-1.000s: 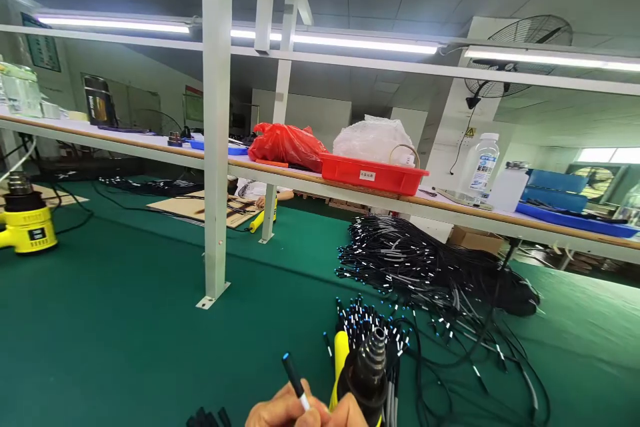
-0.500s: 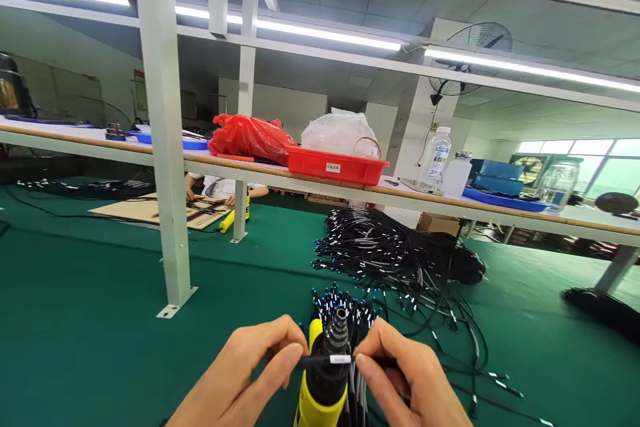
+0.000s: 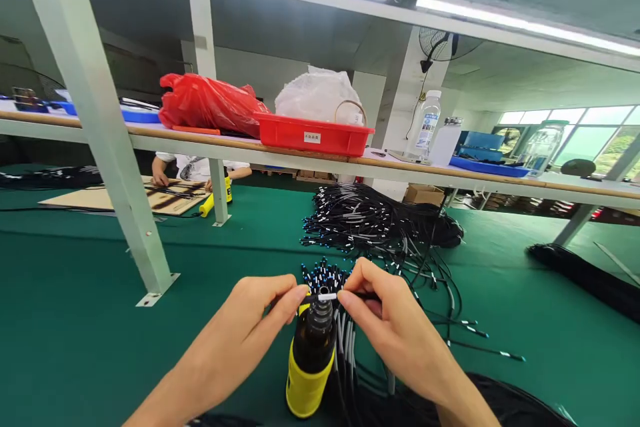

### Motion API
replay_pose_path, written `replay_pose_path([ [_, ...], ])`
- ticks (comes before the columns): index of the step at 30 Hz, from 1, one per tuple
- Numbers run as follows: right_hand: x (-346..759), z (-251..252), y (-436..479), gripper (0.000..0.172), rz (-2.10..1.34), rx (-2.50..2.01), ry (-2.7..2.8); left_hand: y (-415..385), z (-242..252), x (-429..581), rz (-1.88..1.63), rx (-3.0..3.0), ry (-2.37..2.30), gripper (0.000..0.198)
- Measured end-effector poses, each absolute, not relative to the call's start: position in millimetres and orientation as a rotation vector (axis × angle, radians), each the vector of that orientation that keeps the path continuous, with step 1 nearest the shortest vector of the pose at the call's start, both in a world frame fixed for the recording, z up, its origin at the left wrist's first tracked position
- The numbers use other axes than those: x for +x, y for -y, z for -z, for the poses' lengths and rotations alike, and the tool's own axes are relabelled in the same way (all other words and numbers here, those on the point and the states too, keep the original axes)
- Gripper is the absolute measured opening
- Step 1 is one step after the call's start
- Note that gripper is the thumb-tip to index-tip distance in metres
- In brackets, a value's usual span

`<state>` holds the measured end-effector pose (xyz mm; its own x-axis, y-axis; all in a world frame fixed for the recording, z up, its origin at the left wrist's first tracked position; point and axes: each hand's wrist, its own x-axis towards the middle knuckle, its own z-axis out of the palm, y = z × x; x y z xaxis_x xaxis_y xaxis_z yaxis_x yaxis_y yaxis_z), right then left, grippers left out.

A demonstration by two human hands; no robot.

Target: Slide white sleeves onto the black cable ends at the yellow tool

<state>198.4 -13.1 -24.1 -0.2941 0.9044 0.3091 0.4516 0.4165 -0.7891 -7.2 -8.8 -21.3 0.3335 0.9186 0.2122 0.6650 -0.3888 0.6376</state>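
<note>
Thin black cable with a white sleeve [image 3: 327, 296] lies level just above the nozzle of the upright yellow-and-black heat gun [image 3: 310, 363] on the green bench [image 3: 75, 320], pinched by the left hand [image 3: 250, 327] and right hand [image 3: 395, 327] either side. Best, probably, to centre the sleeve over the nozzle, fingertips aside.

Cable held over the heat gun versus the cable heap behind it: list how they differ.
The single cable is pinched between the left hand and the right hand; the cable heap lies untouched on the green mat. The single cable is stretched straight and level just above the heat gun nozzle; the cable heap is a tangle of curved strands. Both are black with white bands.
</note>
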Motion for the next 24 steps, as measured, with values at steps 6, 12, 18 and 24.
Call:
replay_pose_path([
  [6,197,28,0,0.017,-0.814,-1.114,1.845,-4,21,-3,-0.856,2.067,-1.435,0.048],
  [12,196,32,-6,0.016,-0.832,-1.097,1.82,-10,26,-4,-0.886,2.006,-1.462,0.048],
  [18,196,35,-10,0.014,-0.811,-1.115,1.835,-13,31,-5,-0.883,1.996,-1.469,0.049],
  [24,198,37,-12,0.012,-0.785,-1.148,1.85,-17,32,-4,-0.871,2.021,-1.466,0.047],
])
